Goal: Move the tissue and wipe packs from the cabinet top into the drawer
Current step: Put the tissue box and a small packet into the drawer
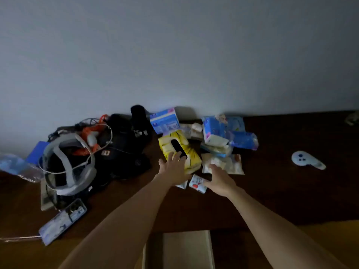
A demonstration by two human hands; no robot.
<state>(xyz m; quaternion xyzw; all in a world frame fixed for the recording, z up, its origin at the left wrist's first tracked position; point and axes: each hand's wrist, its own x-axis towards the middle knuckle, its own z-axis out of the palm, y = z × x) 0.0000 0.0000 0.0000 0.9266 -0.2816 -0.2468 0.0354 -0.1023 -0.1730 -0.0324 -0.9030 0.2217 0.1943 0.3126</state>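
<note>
1. Near the front edge of the dark wooden counter, both bare hands reach into the heap of packs. The left hand lies spread, its fingers splayed across the near end of the yellow tissue box; it rests on the box and has not closed round it.
2. The right hand is likewise spread, palm down, touching the small white pack with red marks on one side and the pale flat wipe pack beneath its fingertips. Neither pack looks gripped yet.
3. Behind these, toward the wall edge, lie the blue-and-white tissue box and a cluster of blue soft packs, touching or overlapping one another.
4. The drawer stands open below the counter's front edge; the part that shows holds nothing.
5. By that showing the task is at its beginning: every pack seen is on the counter, and all remain to be carried down.
6. Toward the left end sits unrelated clutter, a grey headset and black gear; a white controller lies well apart toward the right end.
</note>
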